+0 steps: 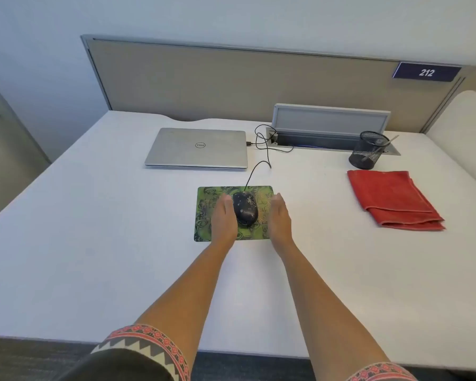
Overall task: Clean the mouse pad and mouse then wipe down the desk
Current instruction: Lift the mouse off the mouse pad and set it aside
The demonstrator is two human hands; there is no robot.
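Both your arms reach straight forward, forearms bare and nearly parallel. Your left hand point(223, 220) stands on edge, fingers straight and together, palm inward. Your right hand point(279, 220) mirrors it, palm facing left. Hands apart, neither gripping anything. Patterned sleeve cuffs point(149, 342) at your elbows.

White desk point(94, 215) is carrying five items. Closed silver laptop point(197, 148) is lying flat toward the back, left of centre. Green patterned mouse pad point(204, 218) is sitting mid-desk, nearer than the laptop. Folded red cloth point(390, 200) is lying well to the right. Black mesh pen cup point(368, 151) is standing just behind it, beside a grey cable hatch point(330, 122) with its lid standing open.
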